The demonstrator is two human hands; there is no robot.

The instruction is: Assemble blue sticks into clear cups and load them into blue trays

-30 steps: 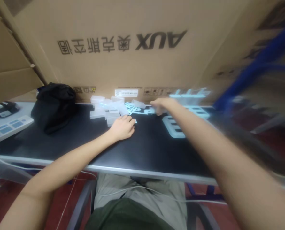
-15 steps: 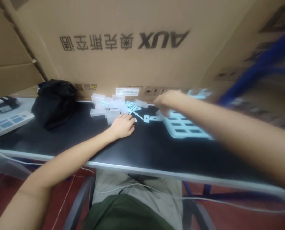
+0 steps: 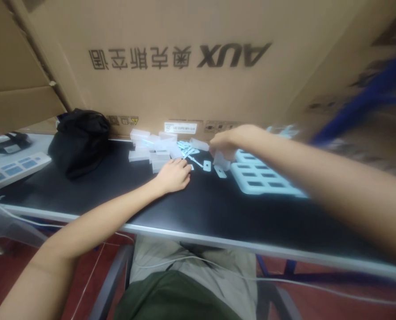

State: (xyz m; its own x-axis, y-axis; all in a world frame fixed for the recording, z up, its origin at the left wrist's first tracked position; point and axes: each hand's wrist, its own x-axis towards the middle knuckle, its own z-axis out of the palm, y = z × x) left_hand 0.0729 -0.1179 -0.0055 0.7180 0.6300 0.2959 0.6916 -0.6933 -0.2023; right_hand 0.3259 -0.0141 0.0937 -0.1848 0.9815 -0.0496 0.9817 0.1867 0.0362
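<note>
Head view: right hand (image 3: pixel 223 144), 2 o'clock, blurred, looks pinched on translucent box (image 3: pixel 222 161) at its 6 o'clock, by blue flat piece (image 3: pixel 221 173). Left hand (image 3: pixel 174 174), 8 o'clock, curled; can't tell grip. Light, steady pinch should suit. Carton (image 3: pixel 184 93), 12 o'clock: upside-down "AUX 奥克斯空调"; white label (image 3: pixel 180 128) illegible.

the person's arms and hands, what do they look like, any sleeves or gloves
The left arm and right arm show no sleeves where visible. The left hand and right hand are ungloved, with no watch or bracelet in sight; blur softens the right. Dark green cloth top and pale greyish trousers are worn.
</note>
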